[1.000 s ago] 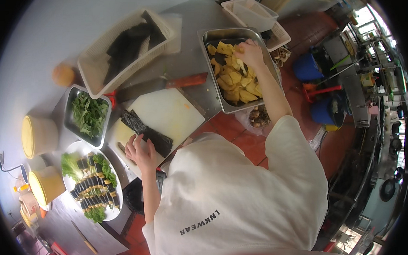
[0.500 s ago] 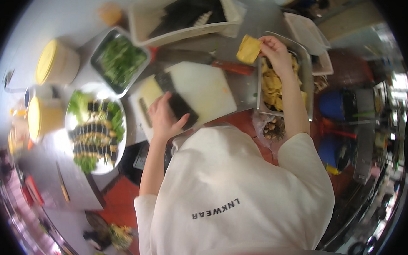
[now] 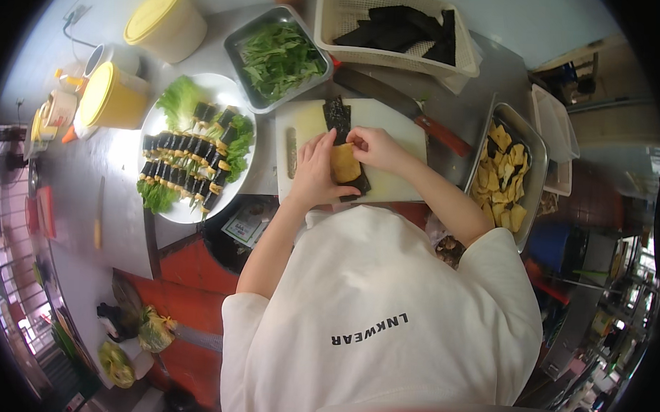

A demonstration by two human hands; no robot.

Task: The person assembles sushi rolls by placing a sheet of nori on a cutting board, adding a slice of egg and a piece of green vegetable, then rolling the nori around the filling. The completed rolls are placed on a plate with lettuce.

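Note:
A dark nori strip (image 3: 338, 116) lies lengthwise on the white cutting board (image 3: 403, 130). On top of it rests a yellow square slice, apparently fried tofu (image 3: 345, 164). My right hand (image 3: 377, 148) pinches the slice's upper right edge with closed fingertips. Along the left side lies my left hand (image 3: 315, 170), fingers stretched out and thumb spread below the slice, touching the nori. To the right, a metal tray (image 3: 536, 152) holds more yellow slices (image 3: 502, 173). Finished nori rolls (image 3: 180, 174) with lettuce fill a white oval plate (image 3: 235, 191) on the left.
A cleaver with a red-brown handle (image 3: 443, 135) lies behind the board. Farther back stand a metal tray of green leaves (image 3: 281, 60) and a cream basket (image 3: 395, 65) with nori sheets. Yellow-lidded tubs (image 3: 165, 22) line the back left. A thin knife (image 3: 99, 214) lies at left.
My right hand has moved left from the metal tray to the board, and the yellow slice it carried now lies on the nori. My left hand stays by the strip. The view has shifted.

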